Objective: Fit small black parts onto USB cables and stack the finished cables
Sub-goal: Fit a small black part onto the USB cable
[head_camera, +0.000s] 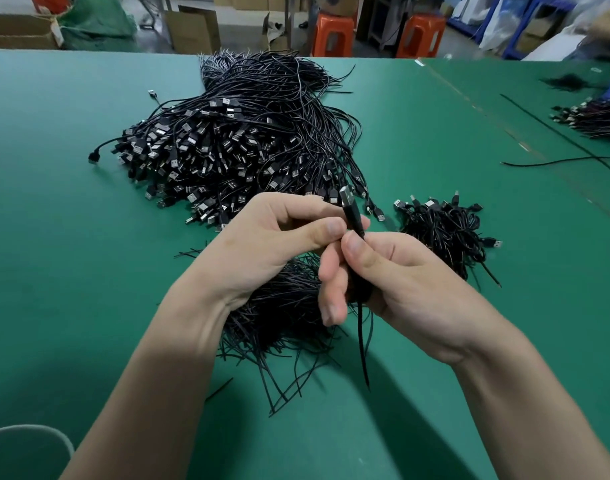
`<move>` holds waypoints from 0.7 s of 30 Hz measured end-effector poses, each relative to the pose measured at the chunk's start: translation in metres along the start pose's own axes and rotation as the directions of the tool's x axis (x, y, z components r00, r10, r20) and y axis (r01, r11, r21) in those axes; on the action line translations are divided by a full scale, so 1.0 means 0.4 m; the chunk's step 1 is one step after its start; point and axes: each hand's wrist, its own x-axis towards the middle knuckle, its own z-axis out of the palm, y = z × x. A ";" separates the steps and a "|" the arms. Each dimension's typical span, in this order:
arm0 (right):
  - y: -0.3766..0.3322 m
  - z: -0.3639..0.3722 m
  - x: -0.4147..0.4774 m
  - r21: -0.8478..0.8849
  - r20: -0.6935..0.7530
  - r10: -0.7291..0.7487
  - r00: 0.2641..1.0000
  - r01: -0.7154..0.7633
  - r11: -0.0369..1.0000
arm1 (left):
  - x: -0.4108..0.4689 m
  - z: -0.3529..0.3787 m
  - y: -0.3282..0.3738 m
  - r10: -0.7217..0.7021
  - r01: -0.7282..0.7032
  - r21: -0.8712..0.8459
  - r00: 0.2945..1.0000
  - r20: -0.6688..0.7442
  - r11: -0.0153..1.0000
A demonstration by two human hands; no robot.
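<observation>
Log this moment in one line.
left hand + right hand: pinch USB cable | big cable pile: behind | small pile: right

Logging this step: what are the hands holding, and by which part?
One USB cable: the left hand pinches its black plug body, the right hand pinches the cord just under the plug.

green table mat [71, 271] | orange stools [333, 34] behind far edge | cardboard box [194, 29] left of them | green sack [95, 19]
</observation>
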 end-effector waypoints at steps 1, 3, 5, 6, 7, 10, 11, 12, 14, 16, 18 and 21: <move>-0.001 -0.003 -0.001 -0.001 0.016 0.009 1.000 -0.009 1.000 | 0.000 0.001 0.000 0.006 -0.006 0.017 1.000 0.012 1.000; -0.005 -0.006 0.000 0.032 0.048 0.025 0.999 -0.026 0.999 | 0.001 0.002 -0.001 0.018 -0.019 0.059 1.000 0.022 0.998; -0.005 -0.008 -0.001 0.077 0.062 0.031 0.998 -0.036 0.996 | 0.000 0.006 -0.002 0.030 -0.031 0.045 0.999 0.031 0.999; -0.004 -0.008 -0.001 0.090 0.059 0.030 0.998 -0.036 0.995 | 0.000 0.009 -0.001 0.037 -0.038 0.030 0.999 0.038 0.999; -0.002 -0.007 -0.002 0.097 0.051 0.027 0.998 -0.032 0.995 | 0.001 0.012 -0.001 0.045 -0.046 0.033 0.998 0.041 0.998; 0.002 -0.003 -0.002 0.110 -0.010 0.017 1.000 -0.016 0.994 | 0.007 0.019 -0.008 0.060 -0.060 0.088 0.998 0.012 0.994; 0.002 -0.001 -0.002 0.108 -0.038 0.014 0.999 -0.010 0.994 | 0.009 0.021 -0.011 0.058 -0.057 0.095 0.998 -0.001 0.994; 0.002 0.002 -0.001 0.104 -0.062 0.011 0.998 -0.004 0.995 | 0.009 0.022 -0.012 0.049 -0.047 0.089 0.999 -0.013 0.995; 0.000 0.011 0.001 0.098 -0.104 0.001 0.995 0.009 0.995 | 0.009 0.026 -0.010 0.016 -0.015 0.042 0.999 -0.028 0.999; 0.002 0.018 0.003 0.096 -0.174 -0.009 0.985 0.026 0.995 | 0.010 0.027 -0.008 0.009 -0.007 0.033 0.999 -0.051 0.999; 0.009 0.023 0.005 0.091 -0.255 -0.021 0.967 0.046 0.995 | 0.014 0.027 -0.008 0.031 -0.023 0.097 0.997 -0.076 0.995; 0.020 0.030 0.008 0.039 -0.343 -0.075 0.937 0.093 0.995 | 0.016 0.031 -0.012 0.046 -0.033 0.128 0.994 -0.101 0.991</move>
